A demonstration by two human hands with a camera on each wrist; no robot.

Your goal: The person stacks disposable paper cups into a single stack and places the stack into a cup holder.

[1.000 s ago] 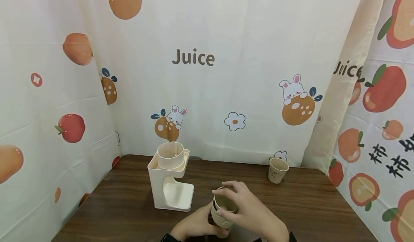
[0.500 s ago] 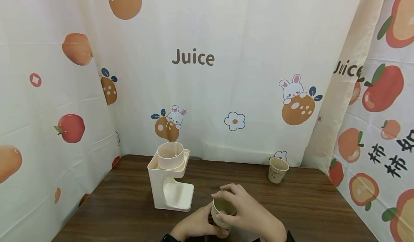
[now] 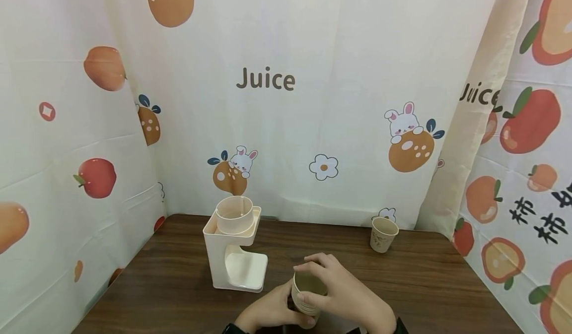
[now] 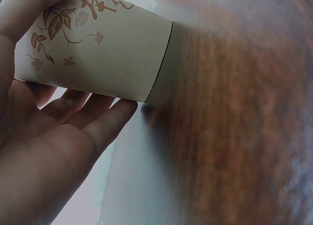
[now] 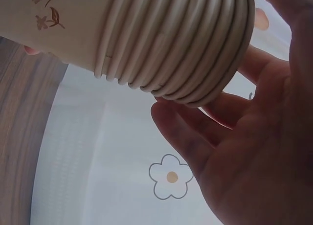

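A stack of nested paper cups (image 3: 308, 283) stands near the table's front edge, mouth up. My left hand (image 3: 273, 308) grips it around the lower side, thumb in front. In the left wrist view the lowest paper cup (image 4: 107, 49) shows brown leaves and writing, and its base is close to the wood. My right hand (image 3: 344, 294) holds the stack at the top, thumb on the near side and fingers over the far rim. Several rolled rims (image 5: 176, 44) lie close together in the right wrist view. Part of the stack is hidden behind both hands.
A cream cup dispenser stand (image 3: 219, 259) with a round holder on top (image 3: 235, 220) stands left of the hands. One paper cup (image 3: 383, 235) stands upright at the back right. Printed curtains (image 3: 313, 115) enclose the dark wood table (image 3: 170, 269).
The top paper cup, earlier sitting a little proud and askew, now sits deeper and straighter in the stack. My right hand has moved slightly down with it; my left hand keeps its place.
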